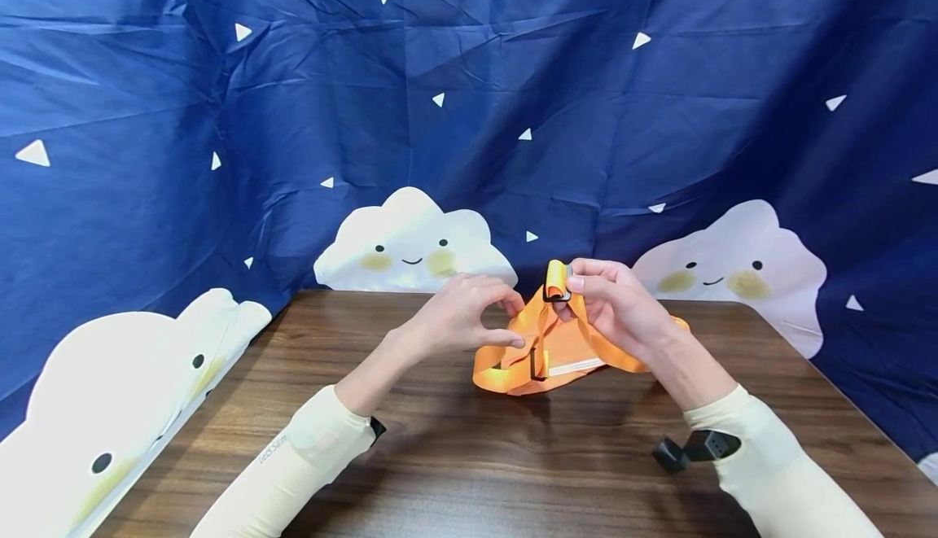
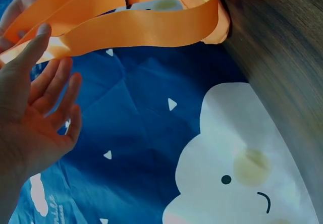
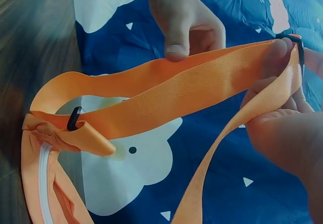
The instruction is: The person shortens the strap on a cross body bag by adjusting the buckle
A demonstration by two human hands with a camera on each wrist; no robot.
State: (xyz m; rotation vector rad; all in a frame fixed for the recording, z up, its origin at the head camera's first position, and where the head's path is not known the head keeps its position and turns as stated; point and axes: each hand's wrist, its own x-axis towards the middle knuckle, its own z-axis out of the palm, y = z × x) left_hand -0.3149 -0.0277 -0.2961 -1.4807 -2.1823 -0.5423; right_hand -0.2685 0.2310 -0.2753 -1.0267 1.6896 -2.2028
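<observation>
Orange strap (image 3: 161, 103): wide ribbed webbing, looped out from the orange bag; it spans the space between the two hands.
Orange bag (image 1: 572, 343): located at the far part of the brown wood-grain table (image 1: 440, 457), right of centre; it lies below and behind the raised webbing.
White zipper (image 1: 576, 366): runs along the near edge of the bag body.
Upper buckle (image 1: 557, 299): black, raised above the bag; the webbing folds over it in a short loop.
Lower buckle (image 1: 533, 365): black, near and left of the upper one, beside the bag's left end.
Right hand (image 1: 619, 302): thumb and fingers clamped on the upper buckle and its webbing.
Left hand (image 1: 469, 314): thumb and fingers apart, at the left side of the webbing; firm contact cannot be told.
Sleeves: cream left sleeve (image 1: 308, 448) and right sleeve (image 1: 777, 457), each with a black device at the wrist.
Blue backdrop (image 1: 476, 58): hangs at the far side, printed with white clouds and triangles.
</observation>
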